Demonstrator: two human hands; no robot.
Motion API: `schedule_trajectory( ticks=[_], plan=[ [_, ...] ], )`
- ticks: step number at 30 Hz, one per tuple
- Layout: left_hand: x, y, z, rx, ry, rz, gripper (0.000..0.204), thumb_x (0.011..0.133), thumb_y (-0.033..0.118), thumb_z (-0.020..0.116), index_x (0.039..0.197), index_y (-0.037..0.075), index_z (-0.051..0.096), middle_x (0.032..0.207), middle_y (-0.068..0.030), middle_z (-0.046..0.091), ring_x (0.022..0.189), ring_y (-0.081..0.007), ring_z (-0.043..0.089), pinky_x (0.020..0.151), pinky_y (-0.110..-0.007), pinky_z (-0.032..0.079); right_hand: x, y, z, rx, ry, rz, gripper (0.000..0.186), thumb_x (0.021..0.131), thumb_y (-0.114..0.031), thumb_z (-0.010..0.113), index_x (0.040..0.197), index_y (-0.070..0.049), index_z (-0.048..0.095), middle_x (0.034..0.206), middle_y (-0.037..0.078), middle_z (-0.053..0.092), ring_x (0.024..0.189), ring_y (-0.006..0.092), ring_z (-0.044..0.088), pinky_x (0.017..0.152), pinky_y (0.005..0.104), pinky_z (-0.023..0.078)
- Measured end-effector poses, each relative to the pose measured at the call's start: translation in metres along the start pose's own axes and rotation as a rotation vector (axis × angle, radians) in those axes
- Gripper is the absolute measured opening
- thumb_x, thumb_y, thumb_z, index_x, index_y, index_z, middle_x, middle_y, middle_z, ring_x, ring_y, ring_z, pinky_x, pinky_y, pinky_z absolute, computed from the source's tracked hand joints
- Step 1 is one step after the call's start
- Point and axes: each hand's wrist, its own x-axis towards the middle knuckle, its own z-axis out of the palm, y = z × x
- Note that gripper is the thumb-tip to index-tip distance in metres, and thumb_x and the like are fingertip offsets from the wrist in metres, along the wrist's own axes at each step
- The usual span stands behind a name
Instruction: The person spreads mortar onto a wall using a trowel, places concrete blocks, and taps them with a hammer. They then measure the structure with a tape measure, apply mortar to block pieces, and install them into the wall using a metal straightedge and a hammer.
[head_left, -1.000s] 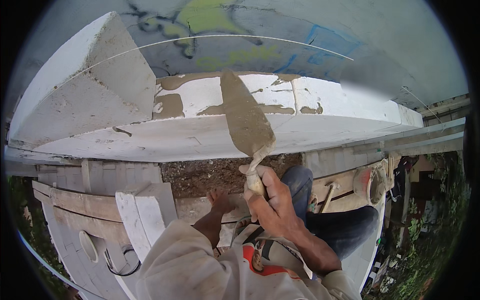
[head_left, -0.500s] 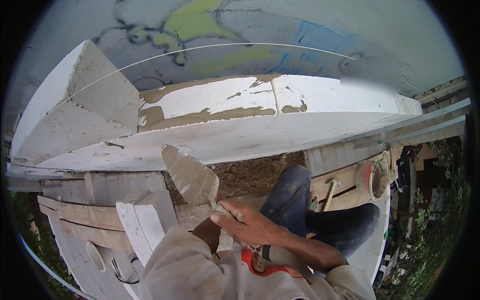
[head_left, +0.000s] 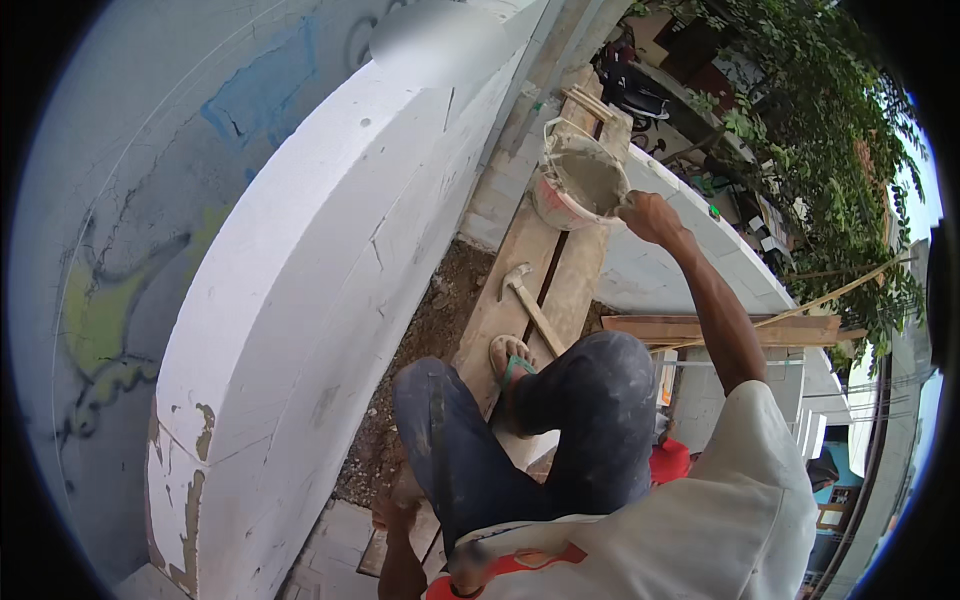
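Observation:
My right hand (head_left: 650, 217) is closed at the rim of a mortar bucket (head_left: 560, 210), gripping the trowel, whose blade is hidden in the bucket. My left hand (head_left: 395, 512) is low beside my leg at the plank's near end, its fingers too small and shaded to read. A hammer (head_left: 530, 305) lies on the wooden planks (head_left: 478, 322) next to my sandalled foot (head_left: 510, 355). The white block wall (head_left: 280, 280) runs along my left, with grey mortar (head_left: 193, 520) smeared on its lower near end.
A painted grey wall (head_left: 110, 200) stands behind the blocks. Rough soil (head_left: 430, 310) shows below the planks. To the right are loose boards (head_left: 720, 328), a low block wall (head_left: 690, 270), leafy branches (head_left: 850, 130), motorbikes beyond and a partly hidden person in red (head_left: 668, 460).
The view has swung round to the right. My right hand has left my left hand and moved out to the bucket with the trowel, whose blade has gone out of sight.

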Motion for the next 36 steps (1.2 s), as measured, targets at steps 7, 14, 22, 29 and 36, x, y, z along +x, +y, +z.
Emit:
schedule_trajectory(
  ticks=[7,14,22,29,36],
  plan=[
    [0.007,0.012,-0.012,0.261,-0.122,-0.186,0.096,0.087,0.056,0.081,0.165,0.028,0.032,0.162,-0.012,0.033,0.155,-0.0379,0.03,0.125,-0.062,0.023,0.13,0.111,0.116,-0.235,-0.158,0.214,0.035,0.095,-0.025,0.066,0.12,-0.005,0.08,0.122,0.023,0.078,0.117,0.0393,0.076,0.094,0.0504,0.063],
    [0.008,0.048,-0.022,0.219,-0.224,-0.245,0.094,0.084,0.048,0.084,0.162,0.022,0.037,0.163,-0.0112,0.036,0.152,-0.0411,0.035,0.123,-0.065,0.025,0.207,0.1,0.194,-0.269,-0.162,0.252,0.031,0.094,-0.021,0.071,0.121,-0.011,0.081,0.129,0.014,0.078,0.12,0.0339,0.076,0.096,0.0447,0.064],
    [0.012,0.037,-0.025,0.185,-0.205,-0.188,0.093,0.085,0.05,0.083,0.162,0.022,0.039,0.163,-0.011,0.039,0.151,-0.0427,0.038,0.122,-0.065,0.026,0.169,0.113,0.163,0.473,-0.48,0.254,0.02,0.09,-0.022,0.074,0.092,-0.002,0.077,0.072,0.008,0.069,0.056,0.0209,0.063,0.052,0.0401,0.052],
    [0.003,0.041,-0.011,0.247,-0.139,-0.049,0.099,0.083,0.054,0.085,0.163,0.019,0.038,0.163,-0.0141,0.043,0.149,-0.0454,0.042,0.121,-0.065,0.031,0.063,0.121,0.119,1.086,-0.182,0.27,0.029,0.094,-0.028,0.077,0.084,-0.004,0.066,0.059,0.0,0.052,0.043,0.009,0.04,0.039,0.0319,0.03],
    [0.007,0.016,-0.002,0.11,-0.051,0.018,0.123,0.071,0.062,0.094,0.166,0.016,0.032,0.164,-0.02,0.037,0.155,-0.0457,0.031,0.123,-0.065,0.025,-0.032,-0.031,0.014,1.424,-0.345,-0.045,0.021,0.103,-0.023,0.069,0.093,-0.004,0.065,0.063,-0.003,0.051,0.045,0.0079,0.043,0.042,0.0292,0.033]
  ],
)
